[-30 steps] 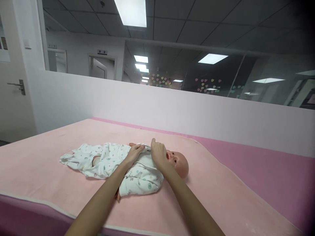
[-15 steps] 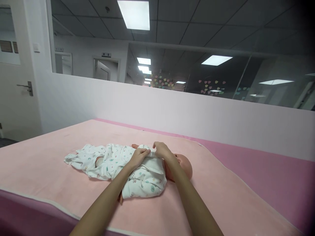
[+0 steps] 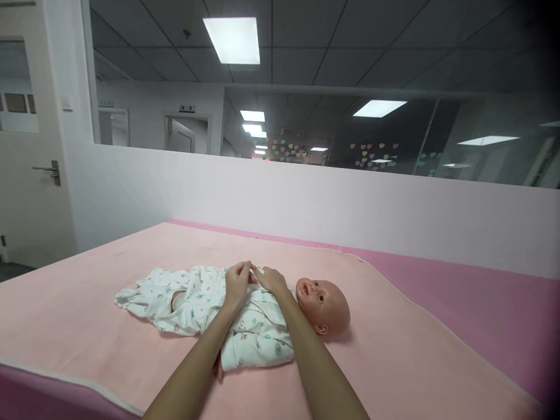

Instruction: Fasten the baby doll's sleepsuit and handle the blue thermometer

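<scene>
A baby doll (image 3: 326, 306) lies on its back, its head to the right. It wears a white printed shirt (image 3: 258, 344) and matching trousers (image 3: 168, 289), which spread out to the left; a bit of its body shows through a gap in the cloth. Over the doll's chest, on its far side, my left hand (image 3: 237, 283) is closed with fingertips pinched at the shirt. My right hand (image 3: 272, 280) meets it there, fingers bent onto the same cloth. Exactly what lies between the fingertips is partly hidden. Below my left forearm, the doll's near hand (image 3: 219, 370) pokes from its sleeve.
A pale pink mat (image 3: 406, 356) covers the padded surface, with a darker pink border (image 3: 490, 291) at the right and back. Behind it stands a low white wall (image 3: 306, 201) under a long window. A door (image 3: 26, 192) is at the far left.
My right hand has moved left, away from the doll's head, uncovering the face. My left hand has lifted from lying on the chest and closed. The view has tilted up slightly.
</scene>
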`<state>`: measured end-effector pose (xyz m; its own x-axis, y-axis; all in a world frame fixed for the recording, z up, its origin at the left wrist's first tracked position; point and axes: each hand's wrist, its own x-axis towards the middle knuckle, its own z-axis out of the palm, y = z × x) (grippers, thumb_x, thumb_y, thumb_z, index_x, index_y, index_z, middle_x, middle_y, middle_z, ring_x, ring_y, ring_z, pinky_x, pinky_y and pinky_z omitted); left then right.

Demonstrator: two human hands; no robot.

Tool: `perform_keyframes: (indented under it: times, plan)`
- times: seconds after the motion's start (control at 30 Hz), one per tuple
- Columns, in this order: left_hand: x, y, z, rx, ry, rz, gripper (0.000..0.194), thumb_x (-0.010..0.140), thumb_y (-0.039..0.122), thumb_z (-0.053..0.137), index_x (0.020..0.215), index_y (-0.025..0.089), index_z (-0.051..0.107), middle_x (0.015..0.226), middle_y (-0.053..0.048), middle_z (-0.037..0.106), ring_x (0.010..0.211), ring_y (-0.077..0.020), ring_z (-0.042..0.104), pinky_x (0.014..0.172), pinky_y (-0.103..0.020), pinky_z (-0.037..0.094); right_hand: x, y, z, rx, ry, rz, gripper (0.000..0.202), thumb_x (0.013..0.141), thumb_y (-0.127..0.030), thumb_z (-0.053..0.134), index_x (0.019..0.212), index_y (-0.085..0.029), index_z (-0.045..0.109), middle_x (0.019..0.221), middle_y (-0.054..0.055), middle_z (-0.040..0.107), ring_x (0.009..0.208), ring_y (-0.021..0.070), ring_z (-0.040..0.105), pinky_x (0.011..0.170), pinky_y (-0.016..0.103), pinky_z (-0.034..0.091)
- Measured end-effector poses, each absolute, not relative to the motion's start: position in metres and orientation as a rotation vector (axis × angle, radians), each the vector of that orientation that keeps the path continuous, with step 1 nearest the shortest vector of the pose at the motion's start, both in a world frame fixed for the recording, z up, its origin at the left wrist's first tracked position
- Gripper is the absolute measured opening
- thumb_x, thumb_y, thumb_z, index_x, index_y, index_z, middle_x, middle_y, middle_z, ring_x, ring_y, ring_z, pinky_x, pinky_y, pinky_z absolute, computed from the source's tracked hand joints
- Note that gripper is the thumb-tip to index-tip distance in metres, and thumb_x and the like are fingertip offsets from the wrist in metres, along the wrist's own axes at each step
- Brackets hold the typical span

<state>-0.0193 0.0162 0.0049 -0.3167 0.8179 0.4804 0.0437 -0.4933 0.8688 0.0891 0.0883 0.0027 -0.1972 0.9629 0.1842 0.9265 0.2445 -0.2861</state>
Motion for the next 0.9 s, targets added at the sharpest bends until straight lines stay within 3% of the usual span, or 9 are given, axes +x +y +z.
perform_keyframes:
  times: [0.1, 0.2, 0.33, 0.4, 0.57, 0.73, 0.8, 0.9]
  plan:
    - [-0.032, 0.015, 0.011, 1.350, 1.310, 2.000, 0.038, 0.080, 0.043, 0.039, 0.074, 0.014, 0.063, 0.054, -0.001, 0.060, 0.057, -0.0147, 0.059, 0.061, -0.026, 0.046, 0.090, 0.083, 0.001, -1.661, -2.210, 0.093, 0.055, 0.082, -0.059, 0.026, 0.095, -0.019, 0.062, 0.096, 0.010, 0.064, 0.089, 0.0219, 0.058, 0.069, 0.028, 0.037]
    - [-0.039, 0.014, 0.012, 1.645, 1.528, 1.944, 0.034, 0.083, 0.037, 0.035, 0.081, 0.018, 0.063, 0.077, -0.003, 0.066, 0.076, -0.0161, 0.060, 0.073, -0.027, 0.045, 0.089, 0.078, 0.001, -1.592, -2.216, 0.028, 0.052, 0.084, -0.055, 0.025, 0.090, -0.020, 0.063, 0.091, 0.008, 0.065, 0.085, 0.0195, 0.057, 0.065, 0.025, 0.034]
    - [-0.036, 0.026, -0.001, 2.147, 1.736, 1.438, 0.037, 0.085, 0.035, 0.031, 0.108, 0.019, 0.056, 0.115, -0.008, 0.057, 0.110, -0.0206, 0.048, 0.092, -0.034, 0.036, 0.089, 0.075, 0.001, -1.513, -2.215, -0.028, 0.043, 0.087, -0.044, 0.027, 0.084, -0.021, 0.063, 0.087, 0.006, 0.066, 0.080, 0.0163, 0.056, 0.061, 0.023, 0.030]
    - [-0.033, 0.031, -0.006, 2.207, 1.812, 1.136, 0.045, 0.087, 0.040, 0.024, 0.119, 0.021, 0.048, 0.123, -0.008, 0.051, 0.113, -0.0229, 0.045, 0.093, -0.038, 0.034, 0.089, 0.075, 0.001, -1.488, -2.210, -0.040, 0.037, 0.086, -0.038, 0.031, 0.083, -0.021, 0.064, 0.087, 0.005, 0.066, 0.078, 0.0150, 0.056, 0.061, 0.022, 0.029]
    - [-0.032, 0.029, -0.004, 2.181, 1.967, 0.875, 0.051, 0.087, 0.049, 0.012, 0.117, 0.030, 0.048, 0.120, -0.006, 0.050, 0.107, -0.0259, 0.047, 0.089, -0.047, 0.034, 0.089, 0.073, 0.001, -1.469, -2.197, -0.060, 0.031, 0.084, -0.032, 0.035, 0.083, -0.022, 0.065, 0.087, 0.004, 0.066, 0.077, 0.0139, 0.054, 0.061, 0.022, 0.028]
    - [-0.032, 0.029, -0.001, 2.232, 1.964, 0.945, 0.054, 0.087, 0.050, 0.010, 0.095, 0.023, 0.056, 0.123, -0.006, 0.049, 0.119, -0.0261, 0.036, 0.099, -0.052, 0.018, 0.088, 0.071, 0.002, -1.501, -2.189, -0.080, 0.036, 0.087, -0.033, 0.031, 0.084, -0.022, 0.065, 0.087, 0.004, 0.066, 0.076, 0.0138, 0.055, 0.059, 0.022, 0.028]
    - [-0.032, 0.032, -0.003, 2.265, 1.905, 0.901, 0.055, 0.087, 0.050, 0.008, 0.091, 0.021, 0.055, 0.114, -0.006, 0.055, 0.114, -0.0244, 0.041, 0.101, -0.053, 0.012, 0.087, 0.071, 0.001, -1.524, -2.186, -0.092, 0.039, 0.089, -0.033, 0.028, 0.085, -0.021, 0.065, 0.088, 0.005, 0.066, 0.076, 0.0141, 0.056, 0.059, 0.022, 0.029]
    - [-0.033, 0.037, -0.004, 2.287, 1.919, 0.786, 0.058, 0.087, 0.050, 0.005, 0.087, 0.020, 0.055, 0.095, -0.007, 0.063, 0.099, -0.0229, 0.052, 0.096, -0.050, 0.021, 0.086, 0.069, 0.001, -1.548, -2.207, -0.114, 0.040, 0.089, -0.030, 0.027, 0.085, -0.019, 0.065, 0.086, 0.008, 0.066, 0.075, 0.0156, 0.057, 0.061, 0.023, 0.031]
